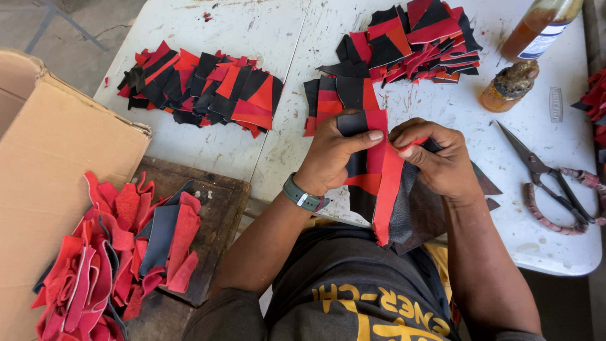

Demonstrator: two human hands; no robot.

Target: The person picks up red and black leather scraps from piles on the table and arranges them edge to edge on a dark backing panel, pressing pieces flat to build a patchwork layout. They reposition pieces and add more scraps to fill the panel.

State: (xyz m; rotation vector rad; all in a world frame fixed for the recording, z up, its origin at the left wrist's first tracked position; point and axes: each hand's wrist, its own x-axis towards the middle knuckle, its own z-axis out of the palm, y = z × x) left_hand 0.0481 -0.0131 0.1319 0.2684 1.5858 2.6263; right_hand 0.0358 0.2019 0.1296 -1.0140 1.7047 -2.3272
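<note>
My left hand (334,155) grips a red and black leather piece (372,164) at the near edge of the white table (252,38), thumb pressed across its top. My right hand (439,158) pinches the red strip (386,196) on the same piece, which hangs down toward my lap beside a dark grey leather flap (410,208). A green watch sits on my left wrist. Just beyond my hands lie a few more red and black pieces (334,95).
Two heaps of red and black leather pieces lie on the table, left (202,85) and far middle (416,41). Scissors with wrapped handles (555,186), a glue jar (508,85) and a bottle (540,25) stand right. A cardboard box (50,164) and red scraps (120,246) are at left.
</note>
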